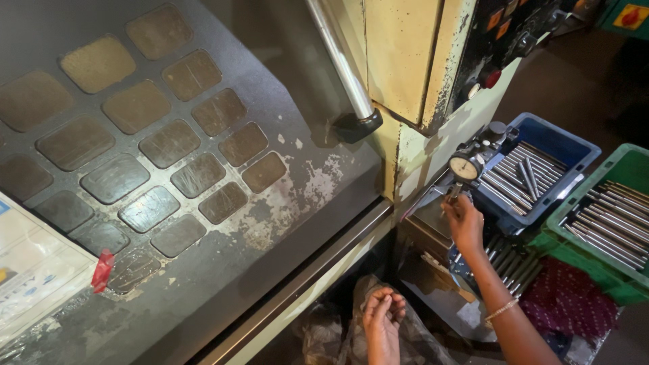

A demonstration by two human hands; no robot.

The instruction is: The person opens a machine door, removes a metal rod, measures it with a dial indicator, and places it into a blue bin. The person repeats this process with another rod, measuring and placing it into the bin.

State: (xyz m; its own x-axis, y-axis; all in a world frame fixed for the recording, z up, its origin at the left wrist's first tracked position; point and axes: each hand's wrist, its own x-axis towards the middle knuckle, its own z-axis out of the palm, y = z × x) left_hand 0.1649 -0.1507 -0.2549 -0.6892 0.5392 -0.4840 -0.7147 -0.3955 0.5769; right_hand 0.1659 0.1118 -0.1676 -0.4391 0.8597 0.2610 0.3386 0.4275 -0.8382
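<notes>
Beside the big grey machine door (169,169), a blue crate (564,145) and green crate (625,169) hold steel rods (612,220). At the dial gauge (465,167), the right hand (465,223) pinches a small part under it; the left hand (383,312) rests loosely curled, empty, on cloth (338,331).

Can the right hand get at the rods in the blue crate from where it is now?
Probably yes. The right hand is at the dial gauge, right beside the blue crate. The crate is open-topped, its rods lie exposed, and nothing covers them.
</notes>
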